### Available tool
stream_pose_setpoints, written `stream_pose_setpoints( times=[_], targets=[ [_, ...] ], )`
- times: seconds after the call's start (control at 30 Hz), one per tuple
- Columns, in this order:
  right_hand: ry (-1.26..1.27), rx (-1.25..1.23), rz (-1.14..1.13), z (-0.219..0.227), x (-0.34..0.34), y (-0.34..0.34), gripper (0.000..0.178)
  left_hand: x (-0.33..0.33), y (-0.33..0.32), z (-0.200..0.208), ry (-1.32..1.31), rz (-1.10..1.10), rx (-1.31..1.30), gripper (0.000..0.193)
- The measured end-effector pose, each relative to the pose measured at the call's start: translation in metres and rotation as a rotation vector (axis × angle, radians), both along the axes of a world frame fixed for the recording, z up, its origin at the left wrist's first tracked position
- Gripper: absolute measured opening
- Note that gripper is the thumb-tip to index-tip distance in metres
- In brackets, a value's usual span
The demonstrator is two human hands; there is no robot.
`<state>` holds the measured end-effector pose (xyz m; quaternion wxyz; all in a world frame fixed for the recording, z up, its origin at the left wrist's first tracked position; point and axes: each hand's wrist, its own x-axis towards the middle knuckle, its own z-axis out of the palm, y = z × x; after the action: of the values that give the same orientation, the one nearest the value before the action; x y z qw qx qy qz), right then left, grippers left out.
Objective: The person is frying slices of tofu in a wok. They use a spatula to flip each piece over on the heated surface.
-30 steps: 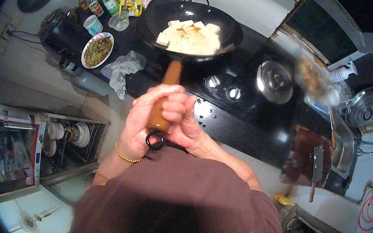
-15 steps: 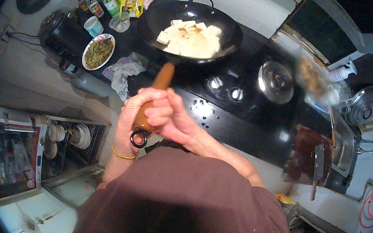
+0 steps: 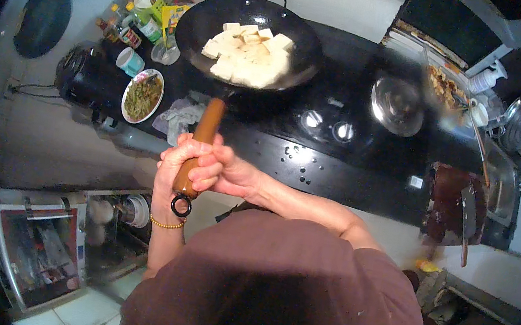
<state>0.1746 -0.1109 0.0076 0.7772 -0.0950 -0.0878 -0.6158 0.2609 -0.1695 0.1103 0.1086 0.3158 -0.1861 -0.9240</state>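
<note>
A large black wok (image 3: 189, 31) full of white tofu pieces (image 3: 247, 62) is over the stove, its brown wooden handle (image 3: 206, 126) pointing back at me. Both of my hands are wrapped round that handle near its ringed end. My left hand (image 3: 173, 154), with a gold bead bracelet at the wrist, grips from the left side. From the right, my right hand (image 3: 223, 171) closes over the handle, its fingers against the left hand. The tofu lies heaped toward the near side of the wok, some pieces standing apart at its edge.
Left of the wok are a plate of shredded food (image 3: 144, 98), a crumpled cloth (image 3: 180, 119), a cup (image 3: 130, 62) and several bottles (image 3: 137, 21). To the right lie a glass lid (image 3: 397, 106), a cutting board (image 3: 446, 200) with a cleaver (image 3: 468, 213), and a sink (image 3: 503, 184).
The wok and both hands on its handle have shifted left in the picture, and the handle stands more upright. The whole view has also turned somewhat. The tofu has moved with the wok.
</note>
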Motion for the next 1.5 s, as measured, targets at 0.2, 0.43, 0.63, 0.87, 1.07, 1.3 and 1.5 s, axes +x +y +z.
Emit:
stream_pose_setpoints(
  times=[0.2,0.43,0.63,0.87,1.07,1.3,1.5],
  targets=[
    [0.026,-0.08,0.0,-0.016,0.0,-0.022,0.066,0.0,-0.016,-0.002,-0.071,-0.052,-0.128,0.022],
    [0.084,-0.065,-0.063,-0.055,0.002,-0.033,0.067,-0.01,-0.011,-0.013,-0.06,-0.054,-0.11,0.028],
    [0.125,-0.118,-0.039,-0.041,-0.006,-0.026,0.062,-0.009,-0.01,-0.025,-0.051,-0.07,-0.128,0.027],
    [0.026,-0.088,-0.044,-0.059,-0.002,-0.027,0.041,-0.019,0.002,-0.012,-0.158,-0.041,-0.213,0.025],
    [0.047,-0.08,-0.035,-0.067,0.0,-0.025,0.041,-0.01,-0.004,-0.038,-0.028,-0.072,-0.151,0.023],
    [0.115,-0.05,0.027,-0.027,-0.023,0.008,0.071,-0.007,0.001,-0.05,-0.025,-0.083,-0.118,0.024],
    [0.068,-0.131,-0.025,-0.054,-0.012,0.005,0.069,-0.011,0.012,-0.053,-0.027,-0.115,-0.182,0.024]
  ],
)
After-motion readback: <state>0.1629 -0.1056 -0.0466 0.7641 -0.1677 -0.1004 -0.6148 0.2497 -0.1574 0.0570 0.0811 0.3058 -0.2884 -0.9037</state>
